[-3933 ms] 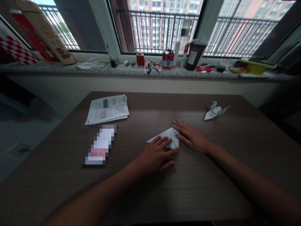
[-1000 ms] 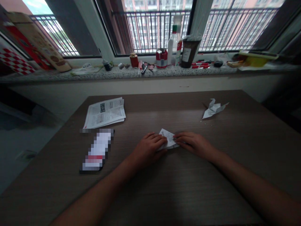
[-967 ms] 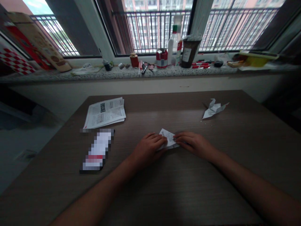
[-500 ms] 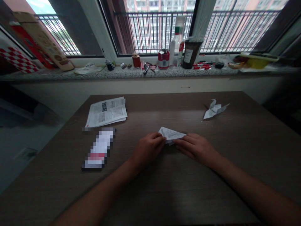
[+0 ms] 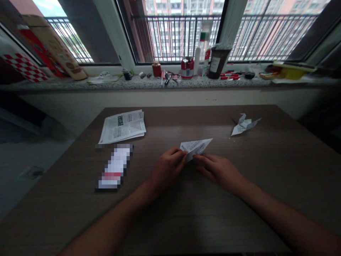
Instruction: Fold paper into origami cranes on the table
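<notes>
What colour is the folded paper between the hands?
White folded paper with dark print; head view.

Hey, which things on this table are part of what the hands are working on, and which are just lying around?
In hand: folded printed paper, pinched by the left hand, right hand at its lower edge.
Lying about: paper figure, far right; stack of printed sheets; blurred flat object; red can and dark cup on the windowsill.

Daylight floods in through the window (image 5: 186,32) at top, glass slightly overexposed. Table (image 5: 170,213) below is dim with soft shadows. Corners dark and bent by wide-angle distortion; edges soft, slightly blurred.
</notes>
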